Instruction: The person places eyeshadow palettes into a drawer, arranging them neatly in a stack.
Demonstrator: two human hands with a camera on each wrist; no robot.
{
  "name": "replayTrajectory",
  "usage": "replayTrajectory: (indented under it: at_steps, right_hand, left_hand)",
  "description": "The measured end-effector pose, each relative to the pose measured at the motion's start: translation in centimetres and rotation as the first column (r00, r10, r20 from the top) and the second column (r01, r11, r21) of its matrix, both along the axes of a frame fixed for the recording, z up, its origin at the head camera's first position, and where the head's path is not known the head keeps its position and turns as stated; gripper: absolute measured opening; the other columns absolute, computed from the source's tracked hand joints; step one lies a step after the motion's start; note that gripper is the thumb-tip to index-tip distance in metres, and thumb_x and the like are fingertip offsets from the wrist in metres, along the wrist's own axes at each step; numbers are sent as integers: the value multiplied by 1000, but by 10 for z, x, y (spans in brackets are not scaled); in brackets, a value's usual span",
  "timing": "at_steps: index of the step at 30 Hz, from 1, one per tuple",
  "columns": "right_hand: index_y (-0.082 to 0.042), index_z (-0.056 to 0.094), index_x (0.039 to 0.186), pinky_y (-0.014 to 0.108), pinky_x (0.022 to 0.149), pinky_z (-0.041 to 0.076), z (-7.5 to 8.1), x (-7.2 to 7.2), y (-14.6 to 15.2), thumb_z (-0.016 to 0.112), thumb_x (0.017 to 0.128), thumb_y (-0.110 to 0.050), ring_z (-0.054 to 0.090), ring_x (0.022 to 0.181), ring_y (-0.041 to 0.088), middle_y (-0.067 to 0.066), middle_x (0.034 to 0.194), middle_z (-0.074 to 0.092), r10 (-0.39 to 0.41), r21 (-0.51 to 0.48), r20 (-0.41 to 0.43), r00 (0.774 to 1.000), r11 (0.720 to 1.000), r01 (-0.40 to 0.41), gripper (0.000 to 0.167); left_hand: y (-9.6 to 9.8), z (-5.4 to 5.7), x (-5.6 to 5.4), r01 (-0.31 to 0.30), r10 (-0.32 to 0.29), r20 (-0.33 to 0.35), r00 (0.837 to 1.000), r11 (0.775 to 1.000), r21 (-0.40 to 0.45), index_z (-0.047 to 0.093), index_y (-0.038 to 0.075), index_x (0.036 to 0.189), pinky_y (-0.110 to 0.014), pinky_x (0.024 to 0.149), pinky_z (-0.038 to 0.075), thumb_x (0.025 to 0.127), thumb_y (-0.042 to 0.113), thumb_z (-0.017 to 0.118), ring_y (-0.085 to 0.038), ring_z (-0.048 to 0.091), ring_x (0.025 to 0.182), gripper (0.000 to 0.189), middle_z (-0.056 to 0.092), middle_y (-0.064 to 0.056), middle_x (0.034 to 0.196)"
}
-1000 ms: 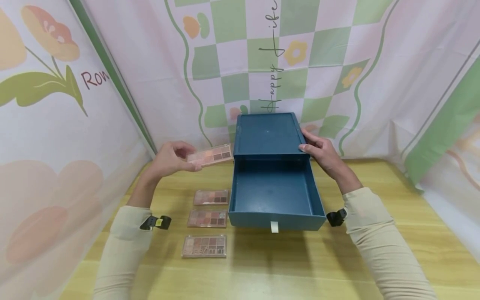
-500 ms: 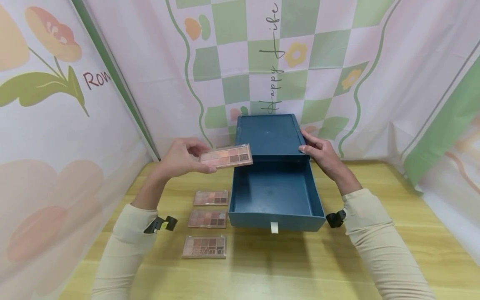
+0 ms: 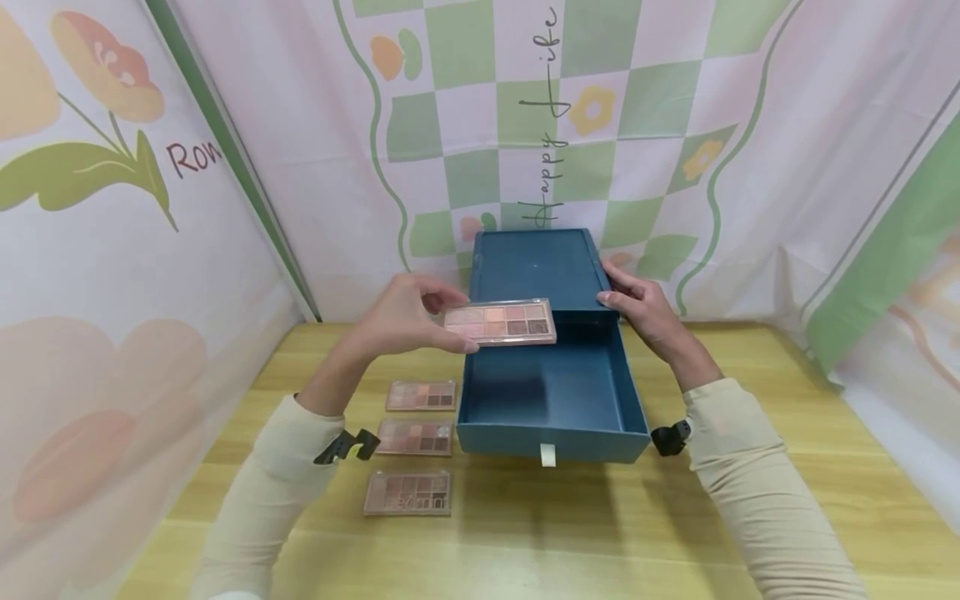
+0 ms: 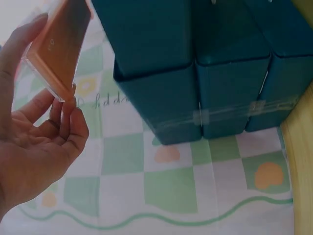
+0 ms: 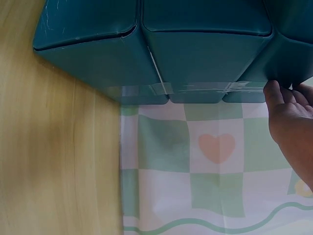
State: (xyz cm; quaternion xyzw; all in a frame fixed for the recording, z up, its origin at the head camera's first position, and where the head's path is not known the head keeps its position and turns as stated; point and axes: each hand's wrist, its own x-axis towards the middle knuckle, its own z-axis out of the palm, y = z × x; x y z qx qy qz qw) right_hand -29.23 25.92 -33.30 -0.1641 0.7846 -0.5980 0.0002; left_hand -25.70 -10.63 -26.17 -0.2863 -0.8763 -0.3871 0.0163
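Observation:
My left hand (image 3: 412, 317) pinches an eyeshadow palette (image 3: 501, 323) by its left end, thumb on the near edge and fingers behind. The palette, with a clear lid and pink and brown pans, hangs over the back of the pulled-out drawer (image 3: 555, 446). In the left wrist view the palette (image 4: 61, 49) stands tilted between thumb and fingertips. My right hand (image 3: 641, 304) holds the upper right side of the dark blue drawer unit (image 3: 536, 267), thumb on top. In the right wrist view that hand (image 5: 293, 115) has its fingers against the unit's side.
Three more palettes lie in a column left of the drawer: a back one (image 3: 422, 396), a middle one (image 3: 415, 437) and a front one (image 3: 408, 493). The drawer has a white pull tab (image 3: 548, 455). A patterned curtain (image 3: 435, 183) hangs behind the wooden table (image 3: 750, 367).
My left hand has carried the palette rightward, from beside the drawer unit to over the drawer. The right hand and the drawer unit have stayed in place.

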Motion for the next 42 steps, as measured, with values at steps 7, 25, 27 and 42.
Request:
replayTrajectory:
  at_steps: [7, 25, 27, 42]
  right_hand:
    - [-11, 16, 162, 6, 104, 40, 0, 0, -1, 52, 105, -22, 16, 158, 34, 12, 171, 12, -14, 10, 2, 1000, 1000, 14, 69]
    - [-11, 18, 162, 8, 106, 41, 0, 1, -3, 53, 105, -23, 19, 158, 35, 14, 171, 14, -16, 2, -8, 1000, 1000, 16, 68]
    - [-11, 18, 162, 8, 107, 40, 0, 1, -3, 53, 105, -23, 17, 158, 34, 14, 171, 13, -10, -7, -6, 1000, 1000, 10, 68]
    - [-8, 16, 162, 14, 116, 36, 0, 2, 0, 52, 105, -25, 12, 159, 33, 12, 172, 9, -8, 11, -2, 1000, 1000, 8, 69]
  left_hand:
    - [24, -1, -1, 49, -54, -62, 997, 995, -81, 77, 9, 109, -32, 83, 56, 65, 36, 95, -20, 62, 91, 54, 75, -6, 105]
    - [79, -8, 7, 44, -85, -102, 991, 936, -350, 77, 13, 109, -25, 80, 53, 67, 48, 92, -13, 61, 93, 57, 73, 0, 105]
    - [83, -10, 9, 60, -101, -98, 990, 932, -357, 77, 13, 108, -25, 80, 53, 67, 48, 92, -13, 60, 93, 56, 72, 0, 105]
    - [96, -28, 12, 100, -140, -62, 988, 898, -428, 76, 15, 112, -22, 74, 51, 70, 53, 89, -12, 59, 88, 58, 71, 2, 104]
